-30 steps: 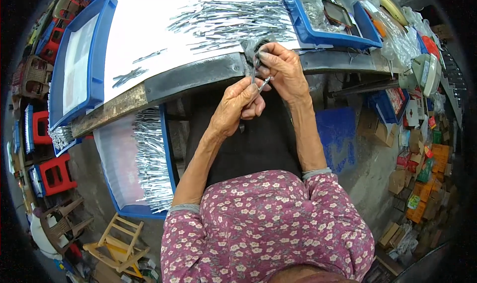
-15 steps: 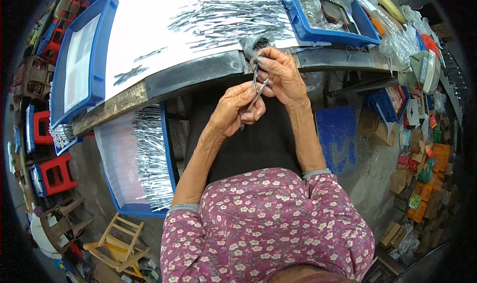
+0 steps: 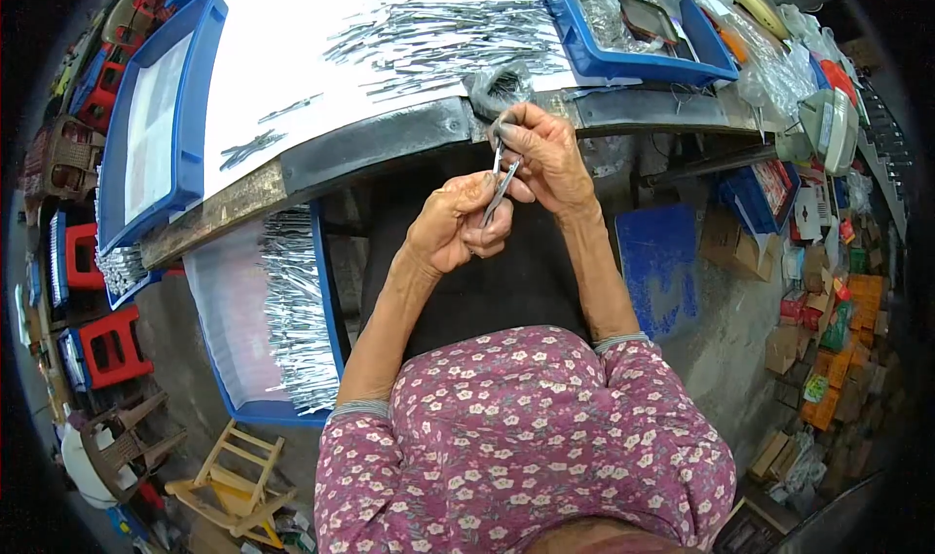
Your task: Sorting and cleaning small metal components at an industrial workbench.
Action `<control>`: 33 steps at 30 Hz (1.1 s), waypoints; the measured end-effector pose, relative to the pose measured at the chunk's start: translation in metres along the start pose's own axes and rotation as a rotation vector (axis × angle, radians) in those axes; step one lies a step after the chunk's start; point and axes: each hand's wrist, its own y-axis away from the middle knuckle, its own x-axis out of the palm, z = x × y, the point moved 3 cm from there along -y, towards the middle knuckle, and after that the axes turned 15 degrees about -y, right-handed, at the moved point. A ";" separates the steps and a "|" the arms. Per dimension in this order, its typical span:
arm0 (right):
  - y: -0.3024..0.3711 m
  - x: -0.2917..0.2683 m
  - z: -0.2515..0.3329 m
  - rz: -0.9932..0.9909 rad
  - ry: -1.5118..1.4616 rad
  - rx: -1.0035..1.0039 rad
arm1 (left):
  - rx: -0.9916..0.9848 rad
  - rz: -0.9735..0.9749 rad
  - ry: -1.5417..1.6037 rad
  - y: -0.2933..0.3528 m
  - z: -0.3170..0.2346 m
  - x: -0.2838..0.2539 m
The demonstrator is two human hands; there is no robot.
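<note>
My left hand [image 3: 454, 221] is closed on a slender silvery metal piece [image 3: 500, 197], pinched between thumb and fingers and slanting up to the right. My right hand [image 3: 550, 160], above and to the right, has its fingers pinched together at the upper end of a second thin metal piece [image 3: 499, 152], which meets the first between the hands. Whatever small part sits under the right fingertips is hidden. Just beyond the right fingers, a clear plastic bag [image 3: 504, 79] with dark contents lies at the table edge. Many similar slender metal pieces [image 3: 458, 23] are spread over the white tabletop.
A blue tray [image 3: 185, 116] stands at the table's left; another blue tray [image 3: 638, 67] holds plastic bags at the right. Below the table's left side, a blue bin [image 3: 336, 359] holds more metal pieces. A wooden chair [image 3: 239, 476] and red stools [image 3: 115, 345] stand on the floor.
Both hands keep their pinch and have shifted very slightly. The metal piece in my left hand now lies closer against the one under my right fingers.
</note>
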 end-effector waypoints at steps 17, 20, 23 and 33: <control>-0.001 -0.008 0.016 0.005 0.272 0.117 | -0.077 -0.108 -0.250 0.004 -0.002 -0.004; -0.024 -0.010 0.034 -0.208 0.924 -0.238 | -0.028 -0.227 -0.397 0.006 -0.011 -0.001; -0.048 -0.027 0.027 -0.173 1.279 -0.499 | 0.015 -0.269 -0.520 0.011 -0.017 -0.003; -0.061 -0.015 0.020 -0.074 1.837 -0.495 | 0.301 -0.591 -1.312 -0.004 -0.087 -0.016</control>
